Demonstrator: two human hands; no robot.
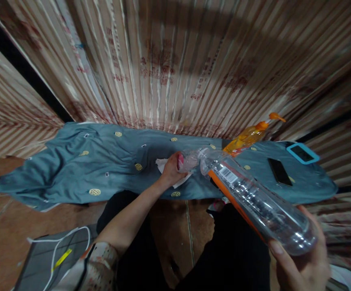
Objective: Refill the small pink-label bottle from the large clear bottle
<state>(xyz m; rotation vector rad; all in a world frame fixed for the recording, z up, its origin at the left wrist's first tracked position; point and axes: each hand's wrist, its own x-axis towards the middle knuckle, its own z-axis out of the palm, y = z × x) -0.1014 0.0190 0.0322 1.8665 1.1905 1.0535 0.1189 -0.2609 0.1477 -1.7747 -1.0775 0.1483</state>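
My right hand (305, 250) is wrapped around the base of a large clear plastic bottle (260, 202) with an orange label and a barcode. The bottle slants down toward the left, its neck close to the mouth of a small clear plastic bottle (190, 160) with a pink part. My left hand (173, 169) is closed round that small bottle above the cloth. Whether the two mouths touch, I cannot tell. A crumpled white tissue (161, 164) lies under my left hand. Behind the large bottle's neck stands an orange pump bottle (246, 137).
A blue-grey patterned cloth (69, 161) covers the narrow table. On its right side lie a black phone (280, 171) and a blue-framed device (303, 153). A striped curtain (169, 81) hangs behind. A grey box (39, 258) with a white cable sits at lower left.
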